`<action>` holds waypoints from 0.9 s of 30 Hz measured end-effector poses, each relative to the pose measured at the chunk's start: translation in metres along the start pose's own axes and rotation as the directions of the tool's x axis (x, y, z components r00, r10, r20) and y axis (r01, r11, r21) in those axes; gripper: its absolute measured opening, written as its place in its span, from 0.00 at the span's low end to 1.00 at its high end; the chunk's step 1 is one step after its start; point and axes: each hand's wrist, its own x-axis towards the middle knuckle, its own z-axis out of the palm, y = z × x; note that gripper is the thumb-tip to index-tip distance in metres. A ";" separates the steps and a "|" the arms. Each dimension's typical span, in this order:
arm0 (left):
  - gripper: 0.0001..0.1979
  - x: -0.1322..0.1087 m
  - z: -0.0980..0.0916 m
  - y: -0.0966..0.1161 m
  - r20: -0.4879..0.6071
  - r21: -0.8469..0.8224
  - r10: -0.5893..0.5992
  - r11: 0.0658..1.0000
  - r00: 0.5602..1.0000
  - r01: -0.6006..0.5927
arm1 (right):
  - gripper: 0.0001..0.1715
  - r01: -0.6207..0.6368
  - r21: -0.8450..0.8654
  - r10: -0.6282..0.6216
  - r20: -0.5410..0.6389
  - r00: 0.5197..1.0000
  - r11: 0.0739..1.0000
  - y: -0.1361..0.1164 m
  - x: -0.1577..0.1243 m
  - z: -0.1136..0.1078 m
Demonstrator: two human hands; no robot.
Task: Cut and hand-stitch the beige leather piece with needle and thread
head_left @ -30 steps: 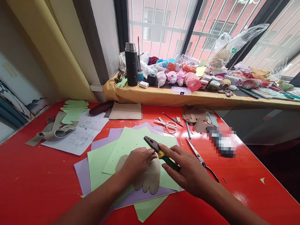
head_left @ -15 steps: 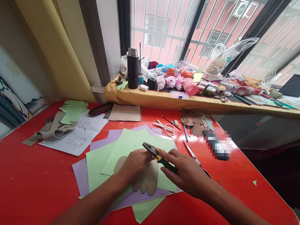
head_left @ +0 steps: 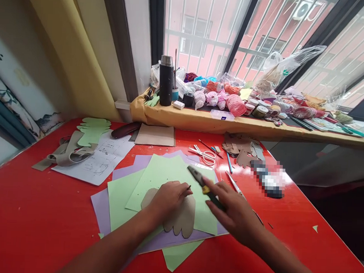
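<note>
"On the left of the red table (head_left: 33,211), what lies there?"

"A grey strap (head_left: 66,156) on a sheet of drawings (head_left: 100,165), well apart from both hands."

"And the left hand (head_left: 168,197)?"

"Its fingers are pressed together, flat on a beige leather piece (head_left: 183,220). That rests on green paper (head_left: 165,173) over purple sheets (head_left: 100,205). The fingertips pinch a thin dark sliver (head_left: 188,187), too small to tell what it is."

"Where are the pliers (head_left: 198,179)?"

"Just right of that hand, raised over the green paper, near the sliver but apart from it. They lie slantwise, handles near and to the right, nose far and to the left. The nose points toward the window side and looks closed."

"Who has them?"

"The right hand (head_left: 237,214), wrapped round the handles. The left is close but not touching."

"Further right?"

"White-handled scissors (head_left: 205,155) beyond the pliers, then brown cut-outs (head_left: 241,148)."
</note>
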 end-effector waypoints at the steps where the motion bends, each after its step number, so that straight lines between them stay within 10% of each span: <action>1: 0.16 0.000 0.000 0.000 -0.003 0.003 -0.001 1.000 1.000 0.001 | 0.34 -0.026 0.024 0.027 -0.035 0.999 0.999 0.003 0.000 -0.003; 27: 0.15 0.000 -0.004 0.003 -0.025 -0.219 -0.026 0.976 0.999 0.020 | 0.36 0.103 -0.246 -0.053 0.202 0.978 0.964 -0.017 0.010 -0.016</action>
